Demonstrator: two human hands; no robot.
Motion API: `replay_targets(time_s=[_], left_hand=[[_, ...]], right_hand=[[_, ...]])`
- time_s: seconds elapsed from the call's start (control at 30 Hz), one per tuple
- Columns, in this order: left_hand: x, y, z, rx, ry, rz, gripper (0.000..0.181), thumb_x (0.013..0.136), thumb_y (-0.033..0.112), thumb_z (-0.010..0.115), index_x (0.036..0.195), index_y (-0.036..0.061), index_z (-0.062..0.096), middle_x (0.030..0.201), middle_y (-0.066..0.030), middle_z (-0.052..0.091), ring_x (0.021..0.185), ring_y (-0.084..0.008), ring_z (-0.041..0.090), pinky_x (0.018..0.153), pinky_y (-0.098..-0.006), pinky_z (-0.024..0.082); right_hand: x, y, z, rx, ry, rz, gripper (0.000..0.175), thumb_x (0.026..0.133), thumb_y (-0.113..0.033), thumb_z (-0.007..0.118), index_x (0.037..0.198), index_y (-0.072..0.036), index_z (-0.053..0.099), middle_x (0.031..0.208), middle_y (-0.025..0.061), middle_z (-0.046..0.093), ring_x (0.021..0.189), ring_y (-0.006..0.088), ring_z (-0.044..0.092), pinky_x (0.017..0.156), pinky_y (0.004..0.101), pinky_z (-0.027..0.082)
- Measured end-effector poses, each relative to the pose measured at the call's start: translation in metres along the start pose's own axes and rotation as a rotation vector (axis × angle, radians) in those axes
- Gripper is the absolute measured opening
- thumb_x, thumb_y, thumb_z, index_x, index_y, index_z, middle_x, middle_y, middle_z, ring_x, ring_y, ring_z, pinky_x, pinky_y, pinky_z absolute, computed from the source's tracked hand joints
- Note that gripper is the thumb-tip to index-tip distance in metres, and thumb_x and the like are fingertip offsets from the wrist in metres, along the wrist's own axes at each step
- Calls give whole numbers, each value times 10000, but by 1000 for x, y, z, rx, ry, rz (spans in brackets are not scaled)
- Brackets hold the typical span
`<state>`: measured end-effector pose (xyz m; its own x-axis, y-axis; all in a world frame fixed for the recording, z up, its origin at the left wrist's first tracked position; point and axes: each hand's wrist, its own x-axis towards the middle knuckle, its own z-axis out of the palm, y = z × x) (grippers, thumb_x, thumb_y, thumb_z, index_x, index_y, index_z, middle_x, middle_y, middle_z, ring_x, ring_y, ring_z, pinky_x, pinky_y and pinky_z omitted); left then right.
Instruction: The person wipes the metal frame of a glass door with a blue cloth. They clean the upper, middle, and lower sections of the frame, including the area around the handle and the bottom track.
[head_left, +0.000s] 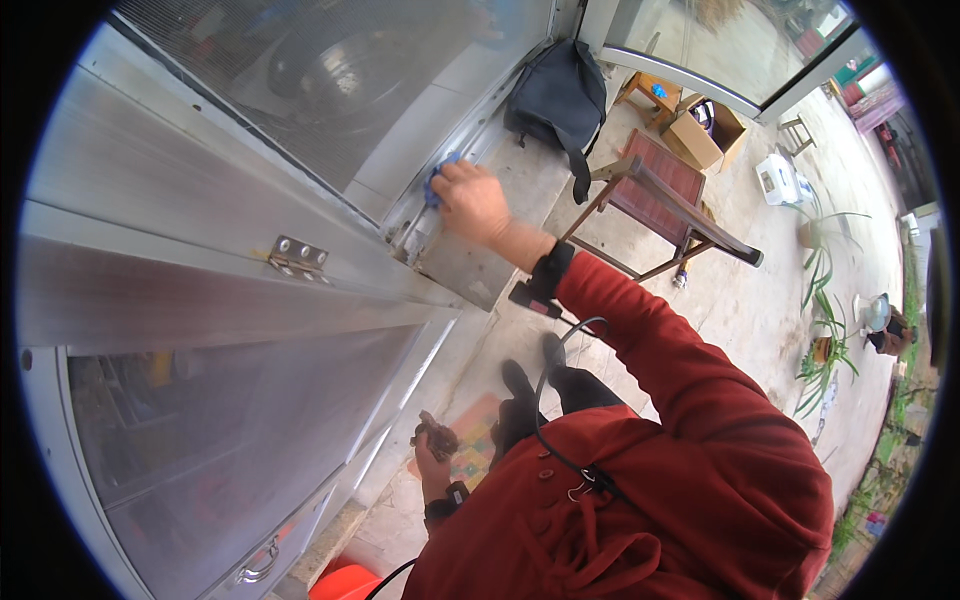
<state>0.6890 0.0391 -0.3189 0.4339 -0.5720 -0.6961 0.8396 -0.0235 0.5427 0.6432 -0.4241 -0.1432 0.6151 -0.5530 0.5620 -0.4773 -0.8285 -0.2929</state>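
Note:
My right hand (471, 196), at the end of a red sleeve with a black wrist strap, grips a small crumpled blue cloth (437, 180). The cloth touches the lower metal frame of a glass pane (420, 206), near its corner. Lower in the view, my left hand (433, 457) is closed around a crumpled brown cloth (441, 441), held beside the metal door and above a patterned mat (474, 439). A steel hinge (298, 259) joins the frame and the door (225, 322). Part of the right hand is slightly blurred.
A black bag (559, 94) rests on the stone ledge (469, 270) ahead. To the right stand a folding wooden chair (660, 176), an open cardboard box (694, 142), a small wooden stool (649, 94) and potted plants (823, 349). A red plastic container (345, 583) is low beside the door.

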Motion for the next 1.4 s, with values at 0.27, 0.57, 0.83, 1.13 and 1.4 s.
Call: replay_targets(time_s=[0.27, 0.57, 0.83, 1.13, 1.4], left_hand=[[-3, -9, -17, -113, 49, -94, 172, 965, 248, 448, 1011, 107, 535, 841, -58, 585, 769, -226, 612, 688, -394, 527], [6, -6, -17, -45, 32, -81, 153, 956, 219, 446, 1005, 106, 536, 867, -65, 598, 804, -227, 615, 705, -415, 530], [5, 0, -8, 60, 22, -11, 211, 956, 225, 470, 1086, 87, 561, 917, -79, 614, 819, -234, 609, 744, -386, 527], [14, -13, -27, -71, -16, -98, 247, 966, 282, 406, 1088, 104, 526, 936, -98, 609, 859, -279, 616, 743, -473, 519], [8, -9, -19, -73, 64, -61, 226, 961, 270, 428, 1083, 107, 526, 925, -85, 599, 858, -265, 605, 745, -436, 507]], right_hand=[[27, 82, -15, -35, 159, 191, 133, 693, -86, 645, 826, -90, 649, 869, 77, 603, 889, 282, 588, 740, 398, 495], [-1, 47, -5, 132, -72, 83, 135, 777, -94, 630, 907, -65, 651, 918, 103, 596, 955, 318, 575, 771, 421, 503], [13, 19, -37, 314, -83, 241, 168, 778, -111, 644, 935, -51, 639, 957, 144, 598, 948, 343, 595, 768, 441, 507], [3, -42, 12, 386, -63, -24, 203, 718, -66, 648, 920, -46, 647, 938, 146, 589, 903, 360, 589, 778, 442, 497], [18, 17, -45, 795, -177, 236, 176, 849, -78, 646, 1013, -13, 643, 908, 130, 657, 771, 211, 630, 713, 348, 499]])
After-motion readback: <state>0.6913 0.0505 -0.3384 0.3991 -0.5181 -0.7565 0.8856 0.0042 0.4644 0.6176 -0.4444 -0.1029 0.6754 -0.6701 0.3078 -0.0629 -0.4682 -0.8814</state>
